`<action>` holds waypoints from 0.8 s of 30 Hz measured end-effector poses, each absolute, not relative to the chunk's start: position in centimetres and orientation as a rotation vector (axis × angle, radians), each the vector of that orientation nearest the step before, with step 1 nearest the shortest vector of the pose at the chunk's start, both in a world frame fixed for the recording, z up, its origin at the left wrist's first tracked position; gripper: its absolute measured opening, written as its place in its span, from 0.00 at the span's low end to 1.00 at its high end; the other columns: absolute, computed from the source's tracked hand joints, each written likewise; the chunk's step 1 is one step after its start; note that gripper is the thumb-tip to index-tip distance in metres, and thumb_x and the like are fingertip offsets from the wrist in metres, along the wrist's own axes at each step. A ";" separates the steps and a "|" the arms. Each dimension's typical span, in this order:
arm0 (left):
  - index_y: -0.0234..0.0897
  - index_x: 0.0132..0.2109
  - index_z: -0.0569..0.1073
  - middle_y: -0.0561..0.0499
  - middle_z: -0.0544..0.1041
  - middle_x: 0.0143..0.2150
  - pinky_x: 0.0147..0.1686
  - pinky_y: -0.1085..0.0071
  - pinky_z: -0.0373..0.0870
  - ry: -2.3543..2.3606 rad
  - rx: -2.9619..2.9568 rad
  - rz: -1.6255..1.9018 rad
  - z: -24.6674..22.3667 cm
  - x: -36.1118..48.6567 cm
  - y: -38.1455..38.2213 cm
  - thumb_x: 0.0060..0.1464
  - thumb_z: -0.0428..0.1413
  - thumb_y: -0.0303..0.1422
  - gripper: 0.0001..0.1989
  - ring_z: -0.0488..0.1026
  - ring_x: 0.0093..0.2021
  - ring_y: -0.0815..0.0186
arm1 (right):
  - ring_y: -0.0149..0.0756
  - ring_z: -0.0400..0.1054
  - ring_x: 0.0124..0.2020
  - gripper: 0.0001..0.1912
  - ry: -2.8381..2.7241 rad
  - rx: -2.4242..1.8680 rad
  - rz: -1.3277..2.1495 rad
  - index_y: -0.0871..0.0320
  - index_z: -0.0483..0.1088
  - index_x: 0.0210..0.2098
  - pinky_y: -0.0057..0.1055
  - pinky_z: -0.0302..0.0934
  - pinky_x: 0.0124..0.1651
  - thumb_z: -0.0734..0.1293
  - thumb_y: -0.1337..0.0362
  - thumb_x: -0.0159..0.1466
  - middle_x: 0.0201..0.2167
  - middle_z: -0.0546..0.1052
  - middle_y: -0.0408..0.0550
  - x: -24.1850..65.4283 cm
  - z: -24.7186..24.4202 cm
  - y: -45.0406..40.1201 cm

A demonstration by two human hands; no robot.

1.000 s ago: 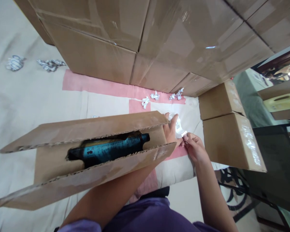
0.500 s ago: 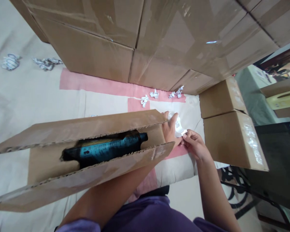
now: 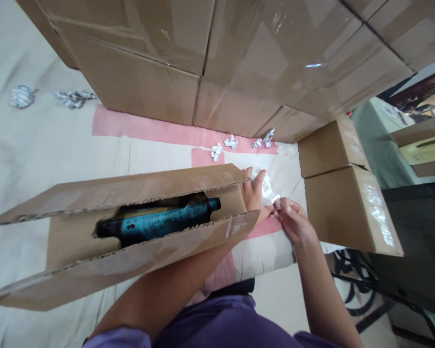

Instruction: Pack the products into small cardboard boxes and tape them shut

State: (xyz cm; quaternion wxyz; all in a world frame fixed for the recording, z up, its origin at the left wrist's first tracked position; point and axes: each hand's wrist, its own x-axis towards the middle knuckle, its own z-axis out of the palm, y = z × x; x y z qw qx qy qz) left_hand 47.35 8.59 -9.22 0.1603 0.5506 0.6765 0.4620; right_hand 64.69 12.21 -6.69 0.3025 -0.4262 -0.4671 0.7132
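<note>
An open cardboard box (image 3: 145, 186) stands on the cloth with its long flaps raised, and a dark teal package (image 3: 163, 223) shows inside. Beyond its right end, my left hand (image 3: 254, 193) is curved around a roll of clear tape (image 3: 266, 186), partly hiding it. The thumb and fingertips of my right hand (image 3: 292, 217) pinch the loose end of the tape, just right of the roll. My left forearm passes behind the near side of the box.
Taped cartons (image 3: 145, 92) are stacked along the far side. Two smaller cartons (image 3: 333, 208) sit at the right. Crumpled paper scraps (image 3: 216, 152) lie on the cloth (image 3: 105, 164). A yellow jug (image 3: 426, 149) is at the far right.
The open box's left end appears slightly higher and further right in view. My hands keep nearly the same place on the tape; my right fingertips have shifted slightly.
</note>
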 end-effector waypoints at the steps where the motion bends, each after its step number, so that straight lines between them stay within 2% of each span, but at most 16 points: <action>1: 0.38 0.67 0.63 0.36 0.61 0.69 0.67 0.48 0.61 1.937 1.577 1.312 -9.2 47.3 8.6 0.43 0.70 0.38 0.45 0.58 0.70 0.41 | 0.31 0.67 0.31 0.18 -1.234 -1.148 1.877 0.55 0.66 0.25 0.28 0.65 0.38 0.78 0.55 0.59 0.29 0.70 0.42 64.5 -6.6 12.2; 5: 0.38 0.67 0.62 0.36 0.62 0.68 0.67 0.49 0.61 1.955 1.589 1.308 -9.2 47.3 8.6 0.43 0.70 0.39 0.46 0.59 0.70 0.41 | 0.30 0.67 0.27 0.20 -1.260 -1.261 1.810 0.55 0.62 0.22 0.26 0.64 0.34 0.76 0.61 0.61 0.24 0.71 0.41 63.8 -6.4 12.1; 9: 0.38 0.67 0.63 0.36 0.62 0.68 0.67 0.49 0.60 1.959 1.603 1.309 -9.3 47.3 8.6 0.44 0.70 0.40 0.45 0.59 0.69 0.42 | 0.29 0.69 0.25 0.20 -1.243 -1.284 1.835 0.55 0.62 0.22 0.25 0.65 0.32 0.76 0.63 0.61 0.22 0.72 0.41 63.4 -6.2 12.1; 17: 0.37 0.66 0.64 0.36 0.62 0.68 0.66 0.49 0.62 1.972 1.587 1.307 -8.9 47.4 8.6 0.45 0.69 0.39 0.42 0.60 0.68 0.42 | 0.31 0.72 0.25 0.19 -1.248 -1.275 1.863 0.55 0.63 0.24 0.26 0.70 0.32 0.77 0.63 0.60 0.22 0.76 0.42 63.5 -6.3 12.3; 24: 0.38 0.65 0.64 0.36 0.62 0.68 0.66 0.47 0.60 1.950 1.551 1.302 -8.4 47.3 8.5 0.44 0.68 0.36 0.41 0.60 0.67 0.42 | 0.31 0.72 0.23 0.19 -1.248 -1.255 1.831 0.55 0.64 0.23 0.27 0.72 0.30 0.78 0.62 0.59 0.22 0.75 0.41 63.2 -6.4 12.0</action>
